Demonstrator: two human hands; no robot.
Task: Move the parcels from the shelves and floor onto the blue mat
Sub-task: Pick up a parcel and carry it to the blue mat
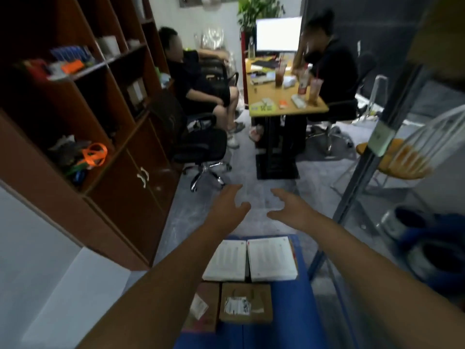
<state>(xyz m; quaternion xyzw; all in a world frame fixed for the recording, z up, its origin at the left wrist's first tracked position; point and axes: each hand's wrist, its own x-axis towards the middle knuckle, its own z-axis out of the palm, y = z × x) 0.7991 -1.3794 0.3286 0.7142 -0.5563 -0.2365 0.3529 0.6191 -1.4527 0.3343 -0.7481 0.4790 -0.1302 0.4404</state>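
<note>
Both arms reach forward at about waist height, the left hand and right hand spread wide, palms turned toward each other, fingers loose and holding nothing; only a narrow gap of grey floor shows between them. Four parcels lie on the blue mat: two white parcels side by side at its far end, long axes running away from the wearer, and two brown parcels just behind them, nearer the body. All four sit below and behind the hands, which hover past the mat's far edge, so nothing lies within the present span of either hand. No parcel is visible on the floor ahead. The wooden shelving unit stands to the left, closer to the left hand; a boxy brown thing sits in one compartment, too blurred to call a parcel. The metal rack rises to the right, closer to the right hand, its shelves mostly out of view. The next pickup probably calls for a turn to one side or the other. Beyond, two people sit at a desk.
</note>
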